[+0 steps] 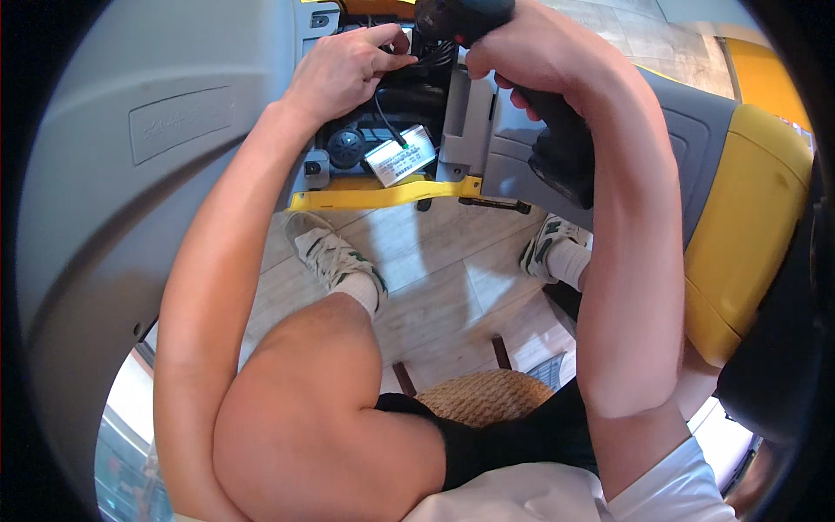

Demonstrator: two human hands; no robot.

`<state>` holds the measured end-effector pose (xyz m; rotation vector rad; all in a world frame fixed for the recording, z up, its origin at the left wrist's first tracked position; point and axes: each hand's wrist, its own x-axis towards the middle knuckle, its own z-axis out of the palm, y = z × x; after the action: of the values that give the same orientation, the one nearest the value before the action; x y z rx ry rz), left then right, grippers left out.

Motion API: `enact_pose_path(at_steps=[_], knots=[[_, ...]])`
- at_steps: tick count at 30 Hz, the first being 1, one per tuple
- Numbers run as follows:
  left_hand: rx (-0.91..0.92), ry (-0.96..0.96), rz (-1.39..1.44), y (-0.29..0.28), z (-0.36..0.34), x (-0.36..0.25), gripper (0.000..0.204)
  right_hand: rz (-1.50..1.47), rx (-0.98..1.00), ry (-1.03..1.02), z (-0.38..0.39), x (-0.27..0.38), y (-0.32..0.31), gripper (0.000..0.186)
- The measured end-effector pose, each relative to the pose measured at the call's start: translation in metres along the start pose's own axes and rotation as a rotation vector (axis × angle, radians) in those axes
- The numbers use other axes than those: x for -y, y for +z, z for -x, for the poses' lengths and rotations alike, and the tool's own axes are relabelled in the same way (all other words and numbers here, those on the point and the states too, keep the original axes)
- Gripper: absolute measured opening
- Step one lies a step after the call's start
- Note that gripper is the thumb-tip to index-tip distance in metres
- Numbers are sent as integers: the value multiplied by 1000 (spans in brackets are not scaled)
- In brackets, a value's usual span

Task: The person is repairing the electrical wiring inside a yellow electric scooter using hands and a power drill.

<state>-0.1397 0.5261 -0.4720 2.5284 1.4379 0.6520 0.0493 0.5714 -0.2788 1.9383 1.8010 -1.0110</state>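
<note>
At the top of an open compartment [417, 96] in a grey machine housing, my left hand [348, 70] has bent fingers among black cables [430, 54], its fingertips partly hidden. My right hand [531, 48] grips a black cordless power drill [461, 17], whose lower body shows below my wrist. The drill's front end is over the upper part of the compartment, close to my left fingers. Lower in the compartment lie a silver labelled box [400, 157] with a black cable into it and a round black slotted part [346, 147].
A yellow strip [387, 196] edges the compartment. A grey panel [104, 226] curves along the left; a grey and yellow padded piece [744, 226] is at right. Below are my legs, shoes [330, 252], a wood-look floor [444, 261] and a woven seat [483, 391].
</note>
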Motion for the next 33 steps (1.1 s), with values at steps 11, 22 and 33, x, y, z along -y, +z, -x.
enact_pose_path(at_steps=[11,22,33], knots=[[-16,3,7,1,0,-3,34,-202,160,19,-10,7,7,16],[16,-3,-18,7,5,3,47,140,268,62,-58,24,-26,10],[59,-44,28,-3,0,-2,40,788,37,-100,-18,33,-42,17]])
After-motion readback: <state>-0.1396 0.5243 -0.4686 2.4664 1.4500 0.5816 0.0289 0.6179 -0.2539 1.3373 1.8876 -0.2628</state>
